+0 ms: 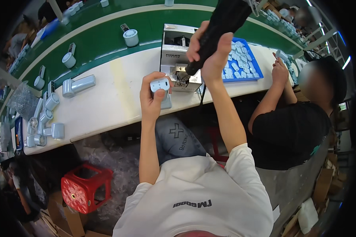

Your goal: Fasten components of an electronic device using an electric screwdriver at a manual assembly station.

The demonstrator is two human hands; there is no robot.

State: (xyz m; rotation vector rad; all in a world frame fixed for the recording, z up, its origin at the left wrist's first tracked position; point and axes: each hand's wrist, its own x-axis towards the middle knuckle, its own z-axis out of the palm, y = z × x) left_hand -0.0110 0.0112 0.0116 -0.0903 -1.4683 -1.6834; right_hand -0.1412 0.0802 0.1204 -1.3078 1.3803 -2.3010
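Note:
My left hand (pixel 149 103) is wrapped round a light blue plastic housing (pixel 160 84), above the bench's front edge. Its flat end, with a dark slot and small holes, faces up. In my right hand (pixel 214 67) is a black electric screwdriver (pixel 222 29), tilted down to the left. The screwdriver's tip is over the front of a metal screw feeder (pixel 175 59), right of the housing. I cannot tell whether the tip touches the feeder or holds a screw.
Right of the feeder lies a blue tray (pixel 241 79) of small light blue parts. Several similar housings (pixel 79 85) lie on the white bench (pixel 103 108) at left. Behind runs a green conveyor (pixel 101 33). A co-worker (pixel 292 126) sits at right; a red stool (pixel 77 193) stands lower left.

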